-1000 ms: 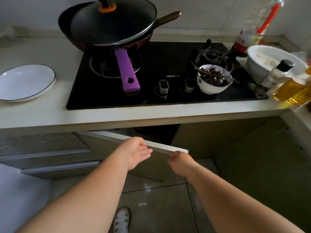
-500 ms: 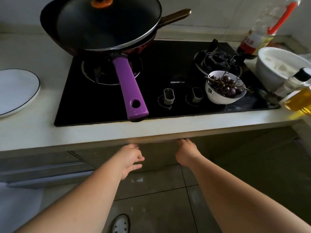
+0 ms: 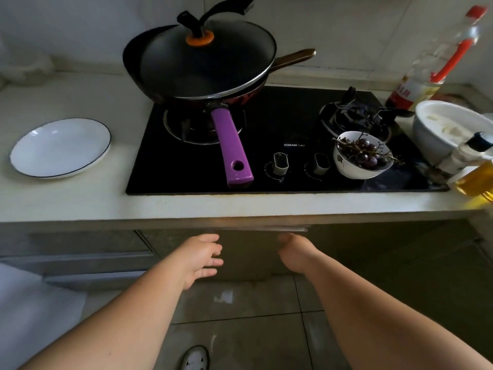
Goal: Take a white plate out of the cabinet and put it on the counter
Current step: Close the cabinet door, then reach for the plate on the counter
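White plate (image 3: 60, 148) lies flat near the worktop's (image 3: 80, 201) left end, clear of the hob (image 3: 280, 145), so delivery appears done; left hand (image 3: 198, 256) hangs empty with fingers spread, right hand (image 3: 292, 253) presses the cabinet door (image 3: 248, 252), its grip hidden, apparently closing it.

White plate (image 3: 60, 148) lies on counter (image 3: 80, 201); both hands empty below.

A plate (image 3: 60, 148) lies on the bench (image 3: 80, 201), left of the hob (image 3: 280, 145). A lidded pan (image 3: 202, 68) sits on the hob's far left burner; a bowl of grapes (image 3: 361, 154) stands near right. Further right stand a basin (image 3: 448, 126) and bottles (image 3: 437, 62). The cabinet door (image 3: 250, 252) is below the bench.
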{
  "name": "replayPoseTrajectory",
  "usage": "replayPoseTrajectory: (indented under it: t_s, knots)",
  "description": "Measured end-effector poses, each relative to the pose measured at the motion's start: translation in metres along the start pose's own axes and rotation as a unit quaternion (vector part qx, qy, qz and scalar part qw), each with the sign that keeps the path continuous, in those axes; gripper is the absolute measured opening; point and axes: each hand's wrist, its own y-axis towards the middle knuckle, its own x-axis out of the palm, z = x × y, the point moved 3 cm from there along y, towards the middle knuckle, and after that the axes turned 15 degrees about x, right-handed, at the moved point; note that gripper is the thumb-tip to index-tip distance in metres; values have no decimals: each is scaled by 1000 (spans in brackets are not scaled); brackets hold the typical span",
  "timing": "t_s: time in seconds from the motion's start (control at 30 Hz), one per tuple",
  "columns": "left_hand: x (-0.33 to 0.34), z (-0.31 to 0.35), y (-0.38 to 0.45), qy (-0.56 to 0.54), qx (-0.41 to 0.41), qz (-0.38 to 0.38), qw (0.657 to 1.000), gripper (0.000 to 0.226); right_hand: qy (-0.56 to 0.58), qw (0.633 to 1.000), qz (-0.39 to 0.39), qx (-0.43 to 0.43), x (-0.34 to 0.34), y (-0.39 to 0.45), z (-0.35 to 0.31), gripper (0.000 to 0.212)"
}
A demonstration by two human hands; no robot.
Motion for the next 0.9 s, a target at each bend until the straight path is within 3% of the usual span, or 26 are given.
replayPoseTrajectory:
  t_s: [0.27,0.47,0.6,0.73,0.9]
  knots:
    - [-64,16,-87,-39,52,103,992,45,-14,991,-32,-129,3,-84,-53,40]
    - [-119,20,-137,-54,87,195,976,39,-80,965,-19,-248,8,-155,-101,42]
    - [-160,29,-146,-68,117,247,959,30,-61,950,-20,-306,11,-180,-135,42]
    - [-210,37,-131,-64,144,294,943,19,-41,952,-28,-303,14,-185,-178,43]
    - [-283,54,-94,-63,159,325,930,29,61,966,-42,-248,28,-166,-248,42]
